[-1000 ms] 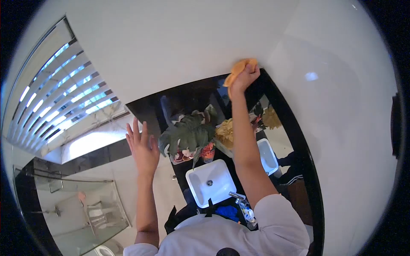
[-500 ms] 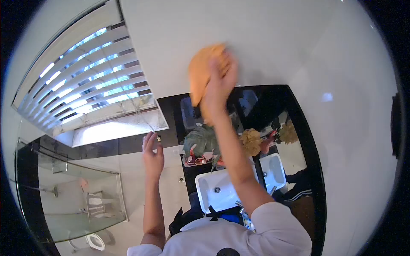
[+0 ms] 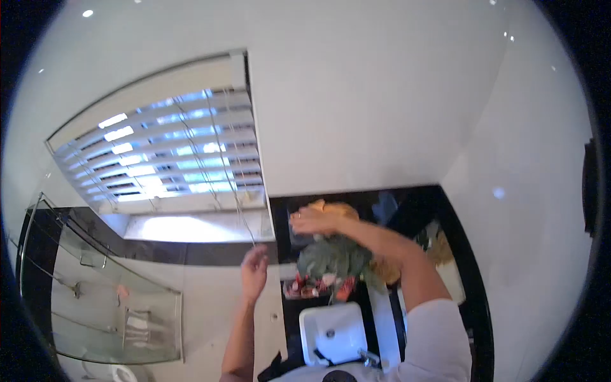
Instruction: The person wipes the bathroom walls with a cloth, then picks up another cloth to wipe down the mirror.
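An orange cloth point(image 3: 340, 209) lies under my right hand point(image 3: 315, 221), which presses it against the black glossy panel point(image 3: 407, 198) just below the white wall. Part of the cloth shows past the fingers. Green leaves point(image 3: 334, 258) and a yellow flower point(image 3: 385, 270) stand below that hand. Lower left, my left hand point(image 3: 254, 266) is raised near the blind's cord, its fingers loosely curled and blurred; whether they touch anything I cannot make out.
A window with white slatted blinds point(image 3: 165, 146) is at the upper left, above a bright sill point(image 3: 191, 228). The white sink point(image 3: 333, 334) sits below the plant, with a faucet point(image 3: 369, 358). A glass shower enclosure point(image 3: 108, 305) stands at the lower left.
My right hand has gone with the cloth from the panel's top right corner, over the wall, to the panel's left part. My left hand's spread fingers have curled. The view has tilted up.
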Tool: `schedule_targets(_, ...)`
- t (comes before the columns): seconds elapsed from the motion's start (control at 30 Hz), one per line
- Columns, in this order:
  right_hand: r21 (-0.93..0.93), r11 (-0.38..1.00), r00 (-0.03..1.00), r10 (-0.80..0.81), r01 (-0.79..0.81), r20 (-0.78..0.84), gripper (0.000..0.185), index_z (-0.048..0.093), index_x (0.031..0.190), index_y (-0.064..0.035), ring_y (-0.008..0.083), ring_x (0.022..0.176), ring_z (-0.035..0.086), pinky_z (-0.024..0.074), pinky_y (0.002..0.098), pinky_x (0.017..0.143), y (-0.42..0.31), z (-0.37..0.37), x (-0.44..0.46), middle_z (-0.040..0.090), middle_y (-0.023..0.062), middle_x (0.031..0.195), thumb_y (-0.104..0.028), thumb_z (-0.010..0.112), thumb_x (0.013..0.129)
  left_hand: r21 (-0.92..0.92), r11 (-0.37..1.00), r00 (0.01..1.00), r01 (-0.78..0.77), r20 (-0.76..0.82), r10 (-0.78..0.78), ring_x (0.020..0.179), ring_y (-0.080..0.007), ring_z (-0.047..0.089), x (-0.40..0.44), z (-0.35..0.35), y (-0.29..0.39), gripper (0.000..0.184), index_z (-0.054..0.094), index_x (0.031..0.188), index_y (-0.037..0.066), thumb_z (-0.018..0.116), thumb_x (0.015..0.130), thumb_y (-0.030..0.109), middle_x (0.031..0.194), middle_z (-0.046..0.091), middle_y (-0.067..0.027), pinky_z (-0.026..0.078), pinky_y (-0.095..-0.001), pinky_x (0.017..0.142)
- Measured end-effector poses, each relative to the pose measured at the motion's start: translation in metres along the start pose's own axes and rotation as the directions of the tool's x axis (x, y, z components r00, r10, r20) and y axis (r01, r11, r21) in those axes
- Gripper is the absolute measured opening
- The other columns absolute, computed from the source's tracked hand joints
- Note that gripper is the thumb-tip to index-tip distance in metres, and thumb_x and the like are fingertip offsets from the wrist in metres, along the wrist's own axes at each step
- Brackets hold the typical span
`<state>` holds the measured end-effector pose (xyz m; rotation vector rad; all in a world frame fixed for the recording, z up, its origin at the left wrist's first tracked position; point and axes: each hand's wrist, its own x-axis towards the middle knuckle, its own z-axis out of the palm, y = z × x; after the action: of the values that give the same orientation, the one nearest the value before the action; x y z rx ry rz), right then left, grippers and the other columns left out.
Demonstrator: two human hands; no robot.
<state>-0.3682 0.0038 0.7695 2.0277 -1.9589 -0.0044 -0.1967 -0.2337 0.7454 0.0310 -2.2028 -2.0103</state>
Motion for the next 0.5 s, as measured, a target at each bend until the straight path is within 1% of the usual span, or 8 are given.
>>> schedule_targets(0.03,0.150,0.952,0.947,0.229,-0.266,0.225,0.036,0.052,0.100,-0.0074,0.0262,0.103,0.049,0.0424,0.0402,0.081,-0.017,-0.044,0.026,0.050,0.0096,0.108,-0.008,0.060,0.065,-0.102,0.991,0.996,0.087,0.011,-0.087,0.106,-0.0162,0.052,0.000,0.004,0.009,0.023,0.061,0.107,0.003,0.054,0.087,0.013,0.112,0.058,-0.0100,0.044,-0.0287,0.087)
schedule_targets(0.1,0.168,0.951,0.936,0.289,-0.258,-0.199,0.047,0.054,0.108,-0.0062,0.0270,0.108,0.047,0.0402,0.0371,0.092,-0.033,-0.060,0.060,0.049,0.0081,0.113,-0.004,0.063,0.062,-0.567,0.752,0.941,0.337,0.174,-0.291,0.105,-0.0197,0.053,-0.003,0.015,0.037,0.039,0.047,0.124,0.006,0.050,0.091,0.027,0.120,0.052,-0.0087,0.044,-0.0307,0.086)
schedule_targets(0.13,0.526,0.776,0.823,0.522,-0.348,-0.224,0.045,0.053,0.111,-0.0050,0.0290,0.112,0.045,0.0373,0.0363,0.096,-0.060,-0.097,0.084,0.050,0.0102,0.114,-0.001,0.061,0.068,-0.695,0.542,0.873,0.472,0.279,-0.401,0.104,-0.0207,0.054,-0.009,0.020,0.055,0.046,0.041,0.130,0.007,0.048,0.091,0.031,0.123,0.050,-0.0078,0.045,-0.0315,0.087)
schedule_targets(0.2,0.719,0.627,0.726,0.639,-0.300,-0.254,0.048,0.048,0.119,-0.0052,0.0301,0.119,0.041,0.0327,0.0378,0.100,-0.087,-0.097,0.115,0.047,0.0125,0.123,-0.015,0.062,0.075,-0.758,0.439,0.875,0.483,0.439,-0.205,0.109,-0.0232,0.052,-0.008,0.025,0.063,0.050,0.040,0.129,0.009,0.047,0.090,0.038,0.125,0.048,-0.0097,0.044,-0.0353,0.088)
schedule_targets(0.23,0.546,0.728,0.755,0.610,-0.414,-0.240,0.051,0.045,0.122,-0.0048,0.0322,0.119,0.039,0.0307,0.0401,0.101,-0.107,-0.112,0.121,0.044,0.0137,0.126,-0.018,0.062,0.076,-0.776,0.337,0.824,0.533,0.567,0.005,0.113,-0.0257,0.049,-0.008,0.027,0.064,0.054,0.039,0.129,0.010,0.045,0.089,0.046,0.127,0.047,-0.0117,0.044,-0.0391,0.090)
schedule_targets(0.4,0.193,0.761,0.712,0.648,-0.620,-0.270,0.057,0.036,0.130,-0.0029,0.0384,0.123,0.033,0.0235,0.0454,0.105,-0.179,-0.162,0.126,0.033,0.0193,0.136,-0.017,0.059,0.080,-0.854,0.484,0.981,0.189,0.190,-0.048,0.110,-0.0243,0.052,-0.018,0.031,0.065,0.052,0.041,0.127,0.010,0.053,0.086,0.039,0.122,0.050,-0.0105,0.045,-0.0378,0.089)
schedule_targets(0.43,0.368,0.714,0.613,0.700,-0.595,-0.367,0.057,0.033,0.131,-0.0022,0.0396,0.125,0.031,0.0228,0.0446,0.105,-0.184,-0.146,0.122,0.030,0.0209,0.137,-0.016,0.057,0.081,-0.627,0.779,0.994,-0.010,0.081,0.078,0.108,-0.0224,0.053,-0.020,0.032,0.070,0.045,0.046,0.122,0.008,0.053,0.085,0.033,0.119,0.053,-0.0088,0.045,-0.0367,0.088)
schedule_targets(0.5,0.621,0.629,0.425,0.776,-0.468,-0.465,0.056,0.031,0.132,-0.0037,0.0401,0.129,0.026,0.0212,0.0454,0.106,-0.195,-0.124,0.115,0.025,0.0232,0.140,-0.011,0.053,0.081,-0.123,0.969,0.975,-0.216,0.021,0.220,0.102,-0.0238,0.058,-0.042,0.037,0.107,0.029,0.057,0.108,0.005,0.052,0.085,0.021,0.109,0.060,-0.0091,0.046,-0.0358,0.085)
